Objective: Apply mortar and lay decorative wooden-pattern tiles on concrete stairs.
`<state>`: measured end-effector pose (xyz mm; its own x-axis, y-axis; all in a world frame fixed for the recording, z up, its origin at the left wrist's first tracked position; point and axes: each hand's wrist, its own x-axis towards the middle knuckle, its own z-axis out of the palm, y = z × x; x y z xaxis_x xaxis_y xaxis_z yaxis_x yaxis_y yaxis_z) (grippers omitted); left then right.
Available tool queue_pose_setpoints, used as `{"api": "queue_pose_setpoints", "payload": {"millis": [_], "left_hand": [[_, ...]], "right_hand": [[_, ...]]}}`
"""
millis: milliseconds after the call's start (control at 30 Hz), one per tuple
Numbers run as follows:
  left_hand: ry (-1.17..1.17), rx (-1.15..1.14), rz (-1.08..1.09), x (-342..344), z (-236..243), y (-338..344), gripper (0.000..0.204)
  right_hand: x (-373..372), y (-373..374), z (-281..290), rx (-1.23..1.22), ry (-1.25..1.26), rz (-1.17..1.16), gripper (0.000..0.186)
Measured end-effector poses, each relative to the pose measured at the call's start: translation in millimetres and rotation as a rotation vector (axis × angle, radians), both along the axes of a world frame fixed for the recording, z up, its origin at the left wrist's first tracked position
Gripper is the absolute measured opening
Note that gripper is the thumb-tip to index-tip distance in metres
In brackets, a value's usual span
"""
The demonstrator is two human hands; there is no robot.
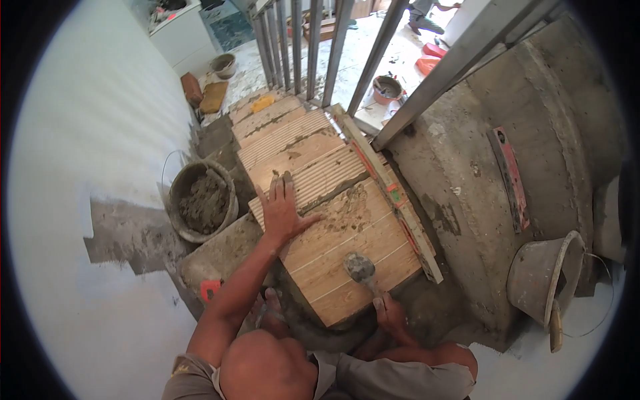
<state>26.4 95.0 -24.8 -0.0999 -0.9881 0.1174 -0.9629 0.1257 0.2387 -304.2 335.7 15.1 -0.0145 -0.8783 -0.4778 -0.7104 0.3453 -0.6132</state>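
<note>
Head view: the right hand [392,313] closes around a grey, mortar-smeared trowel [360,268] with a rounded blade, over the near part of a light-brown, wood-patterned tile [327,280]. Its long axis slants up and leftward, blade pointing away from the person; fingers hide most of the handle, and whether blade touches tile I cannot tell. The left hand [281,213], spread open and grasping nothing, rests toward the tile's far left corner. 1 long, pale straightedge [425,253] lies along the right edge; 2 dirty buckets [533,273] flank the stairs.

Open room over the tile [347,241] between left fingers [289,190] and trowel [360,267], wooden batten [429,262] along right
</note>
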Motion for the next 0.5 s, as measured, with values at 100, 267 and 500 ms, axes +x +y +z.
{"api": "queue_pose_setpoints", "payload": {"millis": [100,267,500], "left_hand": [[0.086,-0.047,-0.037,-0.8,-2.7,-21.8,0.126],[0.244,0.177,-0.101,-26.7,11.5,-81.5,0.116],[0.425,0.130,-0.132,-30.6,4.6,-86.7,0.101]], "right_hand": [[-5.0,11.2,-5.3,-0.017,-0.024,-0.099,0.039],[-23.5,29.2,-15.9,-0.105,-0.008,-0.206,0.040],[-17.7,31.7,-0.1,0.006,0.003,-0.279,0.034]]}}
